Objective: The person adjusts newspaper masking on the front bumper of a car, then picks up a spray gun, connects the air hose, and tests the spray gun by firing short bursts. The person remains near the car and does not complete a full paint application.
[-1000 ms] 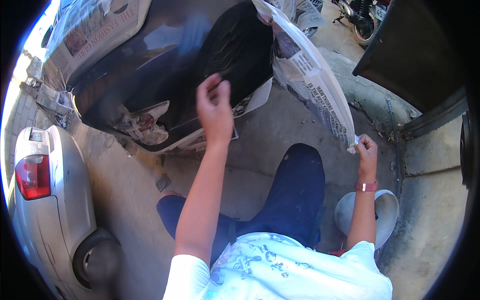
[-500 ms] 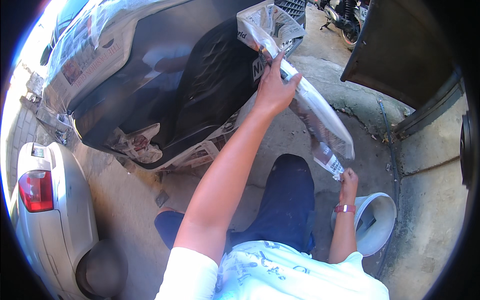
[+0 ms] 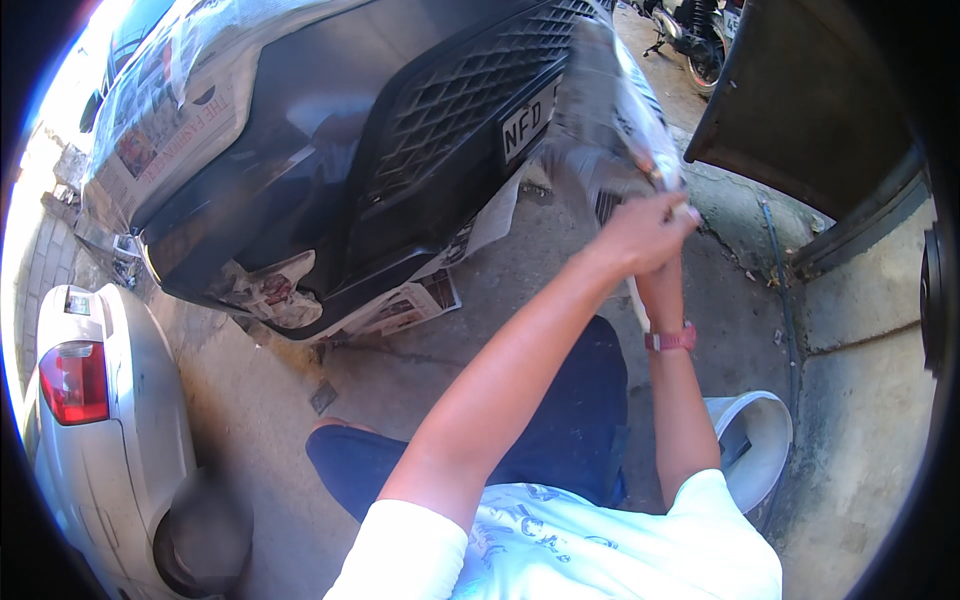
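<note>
My left hand (image 3: 642,235) is closed on a long, bunched strip of newspaper (image 3: 590,110) with clear plastic film along it. My right hand (image 3: 658,283), with a red watch band (image 3: 670,338) at its wrist, meets the left from below. Its fingers are mostly hidden behind the left hand, but it appears closed on the same strip. A pale end of the strip hangs beside the right wrist. Above the hands the paper is blurred by motion and covers part of the number plate (image 3: 530,125) on the dark car bumper (image 3: 400,220).
Newspaper and film (image 3: 190,110) cover the car's upper left side. More newspaper (image 3: 415,305) hangs under the bumper. At the left stands a silver car (image 3: 140,400). A white bucket (image 3: 770,440) stands at my right, near the wall (image 3: 870,400). A motorcycle (image 3: 690,40) is at the back.
My left hand has moved right and down, my right hand up and slightly left, so they now meet. The newspaper has swung away from the grille, showing more of it and the number plate.
</note>
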Available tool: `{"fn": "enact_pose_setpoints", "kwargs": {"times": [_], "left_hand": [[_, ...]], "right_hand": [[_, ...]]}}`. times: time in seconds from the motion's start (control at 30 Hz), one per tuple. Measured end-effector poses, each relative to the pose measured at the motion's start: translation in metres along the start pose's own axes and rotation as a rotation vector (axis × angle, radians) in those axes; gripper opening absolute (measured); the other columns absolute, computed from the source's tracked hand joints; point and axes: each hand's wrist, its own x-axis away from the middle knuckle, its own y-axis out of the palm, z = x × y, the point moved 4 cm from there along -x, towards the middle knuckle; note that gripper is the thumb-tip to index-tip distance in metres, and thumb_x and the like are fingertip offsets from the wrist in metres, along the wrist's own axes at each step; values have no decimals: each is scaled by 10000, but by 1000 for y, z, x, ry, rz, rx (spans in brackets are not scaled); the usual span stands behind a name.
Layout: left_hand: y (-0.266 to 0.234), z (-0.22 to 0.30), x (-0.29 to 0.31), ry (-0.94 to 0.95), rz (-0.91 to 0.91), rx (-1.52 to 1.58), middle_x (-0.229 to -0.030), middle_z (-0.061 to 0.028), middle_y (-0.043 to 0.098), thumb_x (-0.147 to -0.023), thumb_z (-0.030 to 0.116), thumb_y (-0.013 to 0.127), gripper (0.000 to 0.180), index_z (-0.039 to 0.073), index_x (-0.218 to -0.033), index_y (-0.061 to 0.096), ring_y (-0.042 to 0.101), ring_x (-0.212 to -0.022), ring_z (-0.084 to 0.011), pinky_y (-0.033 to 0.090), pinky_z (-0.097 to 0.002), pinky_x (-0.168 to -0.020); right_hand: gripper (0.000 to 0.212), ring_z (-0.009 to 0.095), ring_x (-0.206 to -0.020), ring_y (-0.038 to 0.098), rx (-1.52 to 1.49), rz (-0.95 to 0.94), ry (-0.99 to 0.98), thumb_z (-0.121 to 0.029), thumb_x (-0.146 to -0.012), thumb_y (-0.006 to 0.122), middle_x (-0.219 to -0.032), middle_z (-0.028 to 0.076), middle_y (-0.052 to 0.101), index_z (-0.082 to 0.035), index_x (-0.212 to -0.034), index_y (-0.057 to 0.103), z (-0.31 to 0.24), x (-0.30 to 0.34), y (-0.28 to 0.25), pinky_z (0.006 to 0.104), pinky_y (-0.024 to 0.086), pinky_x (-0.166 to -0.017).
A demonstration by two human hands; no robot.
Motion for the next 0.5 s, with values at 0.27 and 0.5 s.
{"fn": "enact_pose_setpoints", "kwargs": {"times": [0.27, 0.5], "left_hand": [[-13, -11, 86, 113, 2, 113, -1608, -235, 433, -1007, 407, 646, 783, 126, -1648, 296, 508, -1411, -389, 457, -433, -1104], [-95, -165, 255, -447, 446, 209, -1483, -179, 584, -981, 352, 711, 668, 72, -1541, 477, 570, -1360, -287, 467, -414, -1108]], "right_hand": [[391, 308, -1063, 705, -318, 592, 366, -7, -1001, 519, -1260, 208, 659, 85, -1377, 573, 80, -55, -152, 427, 626, -910], [427, 324, -996, 758, 1684, 631, 894, -375, -793, 795, -1071, 149, 770, -56, -1075, 769, 36, 24, -432, 461, 615, -851]]}}
